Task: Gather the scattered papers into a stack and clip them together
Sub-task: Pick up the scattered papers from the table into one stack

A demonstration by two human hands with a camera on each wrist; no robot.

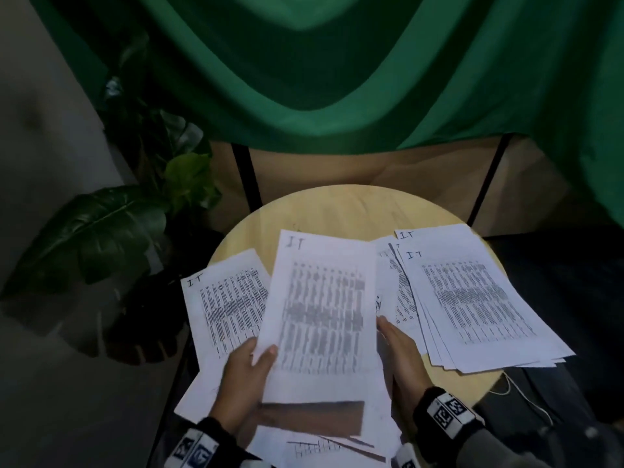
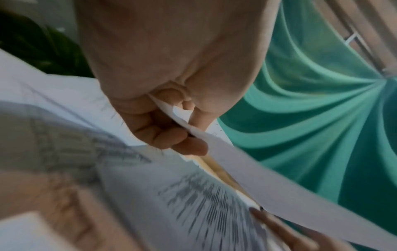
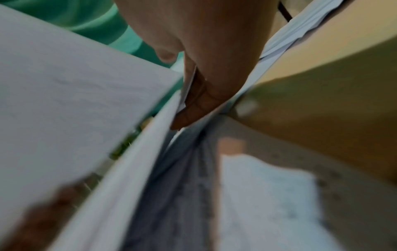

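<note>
Printed sheets marked "IT" lie scattered on a round wooden table (image 1: 337, 211). My left hand (image 1: 250, 363) pinches the lower left edge of one sheet (image 1: 320, 298) and lifts it above the table, thumb on top. The left wrist view shows that hand (image 2: 171, 132) curled on the sheet's edge (image 2: 257, 178). My right hand (image 1: 398, 349) lies with straight fingers along the sheet's right edge; its thumb is hidden there. A fanned pile of papers (image 1: 479, 298) sits at the right, one sheet (image 1: 226, 298) at the left, and more papers (image 1: 320, 447) at the near edge. I see no clip.
A potted plant (image 1: 111, 231) with big leaves stands left of the table. A green cloth (image 1: 337, 79) hangs behind it over a black-framed stand. A thin white cord (image 1: 520, 393) trails off the table's right side.
</note>
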